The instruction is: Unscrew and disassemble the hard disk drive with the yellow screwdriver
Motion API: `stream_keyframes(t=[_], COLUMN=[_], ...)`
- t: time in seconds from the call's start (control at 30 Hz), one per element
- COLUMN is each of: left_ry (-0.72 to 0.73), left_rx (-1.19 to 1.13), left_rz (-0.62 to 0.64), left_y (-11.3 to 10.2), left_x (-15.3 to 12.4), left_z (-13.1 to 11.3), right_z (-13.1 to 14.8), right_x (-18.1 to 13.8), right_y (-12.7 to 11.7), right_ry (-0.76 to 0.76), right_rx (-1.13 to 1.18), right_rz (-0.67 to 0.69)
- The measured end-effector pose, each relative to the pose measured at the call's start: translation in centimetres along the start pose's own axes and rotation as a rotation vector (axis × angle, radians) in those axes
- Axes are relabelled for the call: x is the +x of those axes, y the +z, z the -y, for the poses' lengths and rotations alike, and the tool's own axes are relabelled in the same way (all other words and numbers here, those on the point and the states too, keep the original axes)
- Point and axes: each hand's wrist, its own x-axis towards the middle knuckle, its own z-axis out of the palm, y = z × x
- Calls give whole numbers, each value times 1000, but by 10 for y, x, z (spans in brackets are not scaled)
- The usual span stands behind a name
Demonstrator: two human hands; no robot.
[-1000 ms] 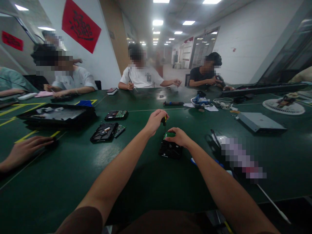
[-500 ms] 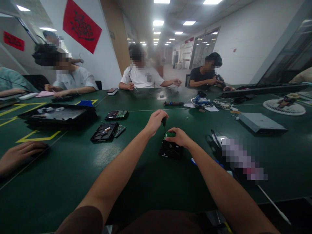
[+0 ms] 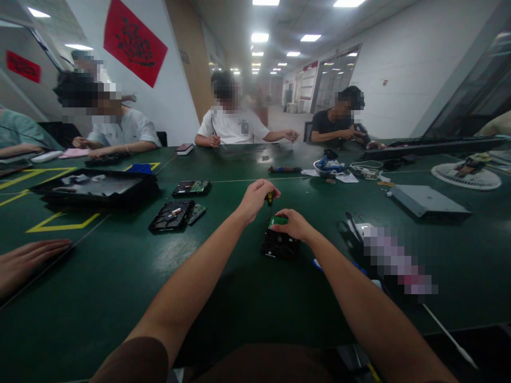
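My left hand (image 3: 257, 198) is closed around the handle of a small black and yellow screwdriver (image 3: 270, 199). The shaft points straight down at the far end of a black hard drive (image 3: 279, 244), which lies on the green table. I cannot make out whether the tip touches a screw. With its thumb and fingers, my right hand (image 3: 294, 224) grips the drive's far end, where a green circuit board (image 3: 277, 220) shows. Part of the drive's right side is hidden by that hand.
Two more drives, one opened (image 3: 171, 215) beside a loose circuit board (image 3: 197, 214), one behind (image 3: 191, 188), lie left. Further left stands a black tray (image 3: 96, 199); another person's hand (image 3: 35, 258) rests nearer. To the right are a grey metal case (image 3: 429, 201) and a cable bundle (image 3: 330, 165).
The screwdriver handle has turned in my left hand, and its yellow part now shows. My right hand and the drive stay put. The other person's hand at left has shifted slightly left.
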Motion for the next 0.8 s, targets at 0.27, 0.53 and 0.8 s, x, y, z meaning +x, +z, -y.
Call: stream_keyframes(t=[0.27,0.53,0.8], left_ry=[52,28,68], left_rx=[130,19,168], left_rz=[-64,-44,-57], left_y=[-3,0,0], left_x=[3,1,0], left_z=[-1,1,-2], right_z=[1,1,0], right_x=[-1,-1,0], right_y=[-1,-1,1], right_ry=[13,12,2], right_rx=[-3,-7,-19], right_rz=[5,2,-5])
